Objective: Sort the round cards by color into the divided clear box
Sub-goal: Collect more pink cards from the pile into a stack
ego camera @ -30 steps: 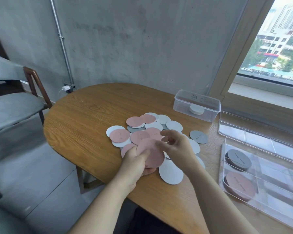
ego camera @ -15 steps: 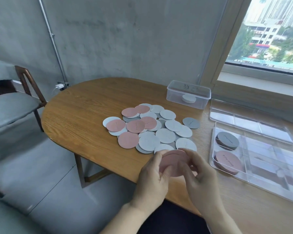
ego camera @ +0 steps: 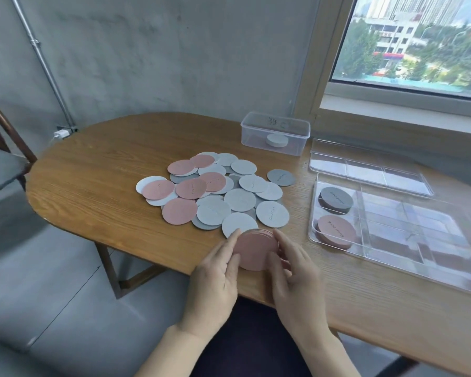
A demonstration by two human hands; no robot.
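A loose pile of pink, light grey and dark grey round cards lies mid-table. Near the table's front edge I hold a small stack of pink cards between both hands. My left hand grips its left rim with the index finger stretched along the edge. My right hand curls round its right rim. To the right lies the divided clear box. Its far-left compartment holds a dark grey stack, and the near-left one holds a pink stack.
The box's clear lid lies behind the box. A small clear tub with a white stack in it stands at the back by the window sill. The wooden table is oval, and a chair stands far left.
Both hands have drawn back from the pile toward the table's front edge with the gathered pink cards. The cards now form an even stack between my hands.
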